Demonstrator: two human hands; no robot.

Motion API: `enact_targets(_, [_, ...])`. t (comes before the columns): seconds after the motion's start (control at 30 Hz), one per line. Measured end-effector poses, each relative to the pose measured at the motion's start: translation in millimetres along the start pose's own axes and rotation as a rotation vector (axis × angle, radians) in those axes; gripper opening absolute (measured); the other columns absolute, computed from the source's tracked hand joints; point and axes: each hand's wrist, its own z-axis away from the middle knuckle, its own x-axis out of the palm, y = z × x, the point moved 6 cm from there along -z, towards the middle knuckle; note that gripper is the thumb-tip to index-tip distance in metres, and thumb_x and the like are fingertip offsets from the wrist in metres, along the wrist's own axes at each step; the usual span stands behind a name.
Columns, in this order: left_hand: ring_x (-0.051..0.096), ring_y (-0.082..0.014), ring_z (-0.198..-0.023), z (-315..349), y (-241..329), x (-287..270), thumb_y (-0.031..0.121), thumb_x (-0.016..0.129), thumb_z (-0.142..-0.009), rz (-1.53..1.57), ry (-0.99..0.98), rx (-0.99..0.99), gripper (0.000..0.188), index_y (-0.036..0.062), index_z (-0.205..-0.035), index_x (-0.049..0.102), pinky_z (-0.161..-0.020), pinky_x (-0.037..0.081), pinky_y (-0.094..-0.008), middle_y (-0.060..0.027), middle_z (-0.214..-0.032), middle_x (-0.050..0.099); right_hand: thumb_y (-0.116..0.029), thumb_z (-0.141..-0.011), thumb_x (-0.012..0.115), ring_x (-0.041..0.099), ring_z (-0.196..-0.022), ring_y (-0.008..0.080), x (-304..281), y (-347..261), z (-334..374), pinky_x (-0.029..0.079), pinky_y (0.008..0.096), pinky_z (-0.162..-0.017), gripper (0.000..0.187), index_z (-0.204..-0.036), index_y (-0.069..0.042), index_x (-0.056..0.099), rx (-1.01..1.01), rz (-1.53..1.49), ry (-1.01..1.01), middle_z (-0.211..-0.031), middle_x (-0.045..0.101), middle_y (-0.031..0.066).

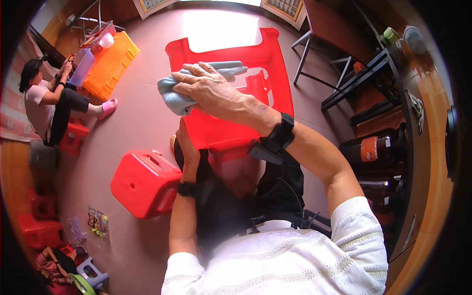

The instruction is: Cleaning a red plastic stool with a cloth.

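Note:
A large red plastic stool [282,88] is tipped in front of me, its legs pointing away. My right hand [209,88] reaches across it and presses a folded grey-blue cloth [174,101] against its side, with the fingers closed over the cloth. At the stool's near left edge, my left hand [189,145] holds on from below, its fingertips partly hidden behind the red plastic. Beside my left forearm, a smaller red stool [142,184] rests on the tiled floor.
Another person [44,98] sits at the far left beside an orange crate [113,66]. More red stools [42,231] and small packets [98,222] lie at the lower left. On the right are a folding table [339,29] and large dark jars [371,149].

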Motion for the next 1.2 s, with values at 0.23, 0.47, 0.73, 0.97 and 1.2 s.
enact_targets(0.23, [0.053, -0.0165, -0.107, -5.3, -7.4, -19.9, 0.026, 0.039, -0.1, -0.297, 0.0, -0.073, 0.04, 0.0005, -0.128, 0.048, -0.091, 0.045, -0.0317, -0.0084, -0.119, 0.053, -0.016, -0.077, 0.069, 0.05, -0.111, 0.0244, -33.1, 34.0, 32.6, 0.04, 0.0414, -0.091, 0.033, -0.109, -0.015, 0.062, 0.012, 0.15, 0.058, -0.115, 0.055, 0.0062])
enact_targets(0.47, [0.055, -0.0104, -0.081, -8.9, 5.5, -12.6, 0.028, 0.037, -0.1, -0.327, -0.086, 0.219, 0.035, -0.002, -0.103, 0.056, -0.075, 0.045, -0.0266, -0.0032, -0.087, 0.059, -0.015, -0.077, 0.068, 0.052, -0.105, 0.0258, -79.8, 89.5, 85.3, 0.043, 0.041, -0.088, 0.033, -0.109, -0.015, 0.062, 0.381, 0.204, 0.059, -0.107, 0.057, 0.0078])
enact_targets(0.73, [0.05, -0.0309, -0.113, -5.9, -1.8, -26.2, 0.026, 0.038, -0.099, -0.742, -0.163, 0.36, 0.043, -0.001, -0.132, 0.043, -0.096, 0.038, -0.0414, -0.0186, -0.126, 0.05, -0.024, -0.08, 0.061, 0.05, -0.099, 0.0251, -104.2, 156.1, 106.8, 0.041, 0.0409, -0.081, 0.033, -0.111, -0.014, 0.059, 0.72, 0.43, 0.388, -0.105, 0.056, 0.0052])
enact_targets(0.97, [0.057, -0.0249, -0.104, -1.4, -1.6, -30.4, 0.029, 0.039, -0.099, -0.354, -0.161, 0.166, 0.042, -0.0018, -0.125, 0.048, -0.089, 0.046, -0.0373, -0.0135, -0.115, 0.057, -0.046, -0.083, 0.058, 0.026, -0.132, 0.0443, -44.6, 160.3, 92.3, 0.027, 0.0575, -0.105, 0.081, -0.143, -0.003, 0.025, 0.73, -0.286, 0.306, -0.146, 0.024, 0.0263])
enact_targets(1.2, [0.056, -0.0196, -0.099, -1.0, 18.6, -30.2, 0.029, 0.039, -0.1, -0.473, -0.162, 0.182, 0.037, -0.0015, -0.118, 0.05, -0.087, 0.047, -0.0344, -0.0103, -0.11, 0.056, -0.033, -0.084, 0.063, 0.035, -0.128, 0.0429, -45.8, 156.5, 113.4, 0.031, 0.0463, -0.107, 0.068, -0.139, -0.006, 0.033, 0.653, -0.487, 0.283, -0.141, 0.035, 0.0228])
